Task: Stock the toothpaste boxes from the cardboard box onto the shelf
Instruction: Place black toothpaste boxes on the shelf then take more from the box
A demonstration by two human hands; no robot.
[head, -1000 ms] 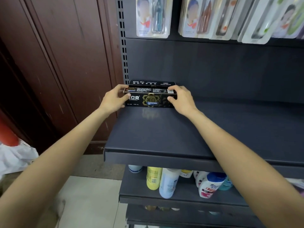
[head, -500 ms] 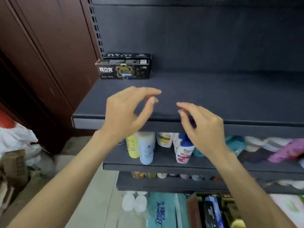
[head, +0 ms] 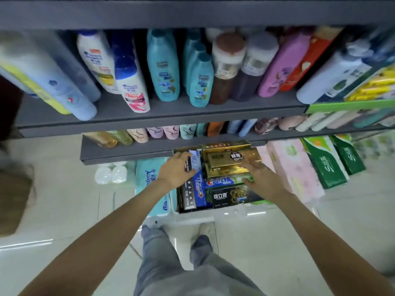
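On the floor under the shelves stands the cardboard box (head: 178, 149), packed with toothpaste boxes. My left hand (head: 176, 170) curls around the end of a blue toothpaste box (head: 195, 162) at the box's left side. My right hand (head: 261, 178) has its fingers at the lower right edge of a tilted gold toothpaste box (head: 232, 160), which lies on top of the others. A Crest box (head: 220, 182) and a black toothpaste box (head: 233, 196) lie nearer me. The front edge of a grey shelf (head: 192, 14) crosses the top of the view; its surface is hidden.
Shampoo bottles (head: 163, 67) fill the shelf below it, and smaller bottles (head: 171, 132) the one under that. Tissue packs (head: 152, 178) and pink packs (head: 297, 167) flank the cardboard box. My legs (head: 171, 263) stand on pale floor tiles right before it.
My hands left the black toothpaste box on the shelf and dropped to the cardboard box on the floor. The view tilted down from the shelf to the floor.
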